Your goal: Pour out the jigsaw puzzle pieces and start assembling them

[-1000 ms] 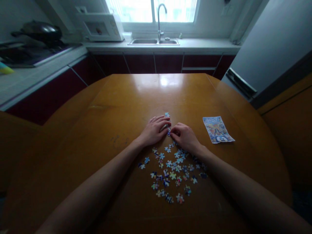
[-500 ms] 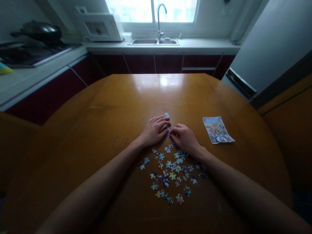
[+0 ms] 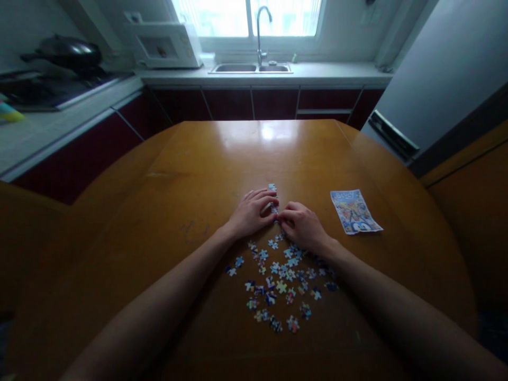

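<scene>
While your left hand (image 3: 254,212) lies loosely spread over the puzzle strip (image 3: 274,209), your right hand (image 3: 300,223) bunches at its near end, grip unclear.

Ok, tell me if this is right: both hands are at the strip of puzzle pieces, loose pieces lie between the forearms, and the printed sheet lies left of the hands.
Wrong side: the printed sheet lies right, not left, of the left hand and right hand, as the head view shows. Both hands are at the strip of puzzle pieces, with loose pieces between the forearms.
</scene>
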Motion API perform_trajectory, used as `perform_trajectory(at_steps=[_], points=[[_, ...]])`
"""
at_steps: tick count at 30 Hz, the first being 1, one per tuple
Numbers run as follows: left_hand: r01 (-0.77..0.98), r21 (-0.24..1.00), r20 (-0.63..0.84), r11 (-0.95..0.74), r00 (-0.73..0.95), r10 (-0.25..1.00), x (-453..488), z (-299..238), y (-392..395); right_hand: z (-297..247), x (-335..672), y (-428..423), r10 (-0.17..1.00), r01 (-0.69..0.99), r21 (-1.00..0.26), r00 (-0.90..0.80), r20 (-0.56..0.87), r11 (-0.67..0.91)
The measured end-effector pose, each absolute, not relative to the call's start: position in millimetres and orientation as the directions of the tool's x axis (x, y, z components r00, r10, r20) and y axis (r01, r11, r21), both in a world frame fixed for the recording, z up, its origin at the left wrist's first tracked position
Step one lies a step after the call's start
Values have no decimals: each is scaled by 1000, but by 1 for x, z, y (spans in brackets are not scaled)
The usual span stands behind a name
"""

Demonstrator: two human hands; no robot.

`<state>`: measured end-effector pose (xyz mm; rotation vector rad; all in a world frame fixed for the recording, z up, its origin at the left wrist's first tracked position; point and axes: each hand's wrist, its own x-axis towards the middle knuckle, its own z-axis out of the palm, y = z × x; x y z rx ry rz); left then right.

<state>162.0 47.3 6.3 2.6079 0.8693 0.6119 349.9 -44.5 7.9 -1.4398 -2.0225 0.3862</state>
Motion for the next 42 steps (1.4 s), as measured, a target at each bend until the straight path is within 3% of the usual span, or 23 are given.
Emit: perform_trajectory(at_steps=[8,21,25,31,42], points=[[514,388,244,-765,743,623,160,9,44,6,352,-44,938,696,-654,-82,338,296],[554,385,293,-738,684,668,161,-1,48,9,351,-44,910,758,-516,-258,324,399],[541,431,340,-723,645,685,161,-2,50,10,351,-43,910,746,-532,-260,321,401],[519,488,393,-702,588,708,162,-2,50,7,352,-43,934,696,-647,-102,342,313],[506,439,306,-743,693,653,159,6,46,8,351,-43,936,722,-609,-160,314,328]])
